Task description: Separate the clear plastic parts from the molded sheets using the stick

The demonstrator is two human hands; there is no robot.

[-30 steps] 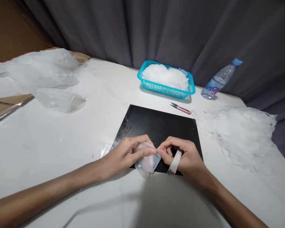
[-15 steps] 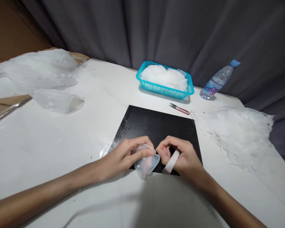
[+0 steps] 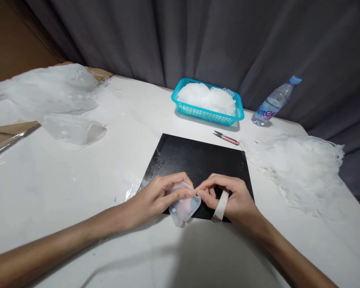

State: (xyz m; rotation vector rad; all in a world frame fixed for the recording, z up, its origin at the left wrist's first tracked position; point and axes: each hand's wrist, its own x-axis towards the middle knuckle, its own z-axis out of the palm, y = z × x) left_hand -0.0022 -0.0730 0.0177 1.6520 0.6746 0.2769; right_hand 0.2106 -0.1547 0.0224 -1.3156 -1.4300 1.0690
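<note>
My left hand is closed on a soft, translucent whitish plastic piece with rounded edges and small round marks; thumb and index finger pinch its upper part. Facing it, my right hand has thumb and index finger pinched together at the piece's upper right edge. Whatever lies between those two fingertips is too small to make out. A flat white strip with reddish marks at its lower end is tucked in the curled fingers of my right hand. Both hands are over a black mat.
Pink-handled thread snips lie behind the mat. Farther back stand a blue basket of white translucent pieces and a water bottle. Similar pieces heap at right and left on the white table.
My right thumb and index finger have moved slightly left and now meet the piece's edge. The white strip has swung a little more upright. My left hand keeps its hold.
</note>
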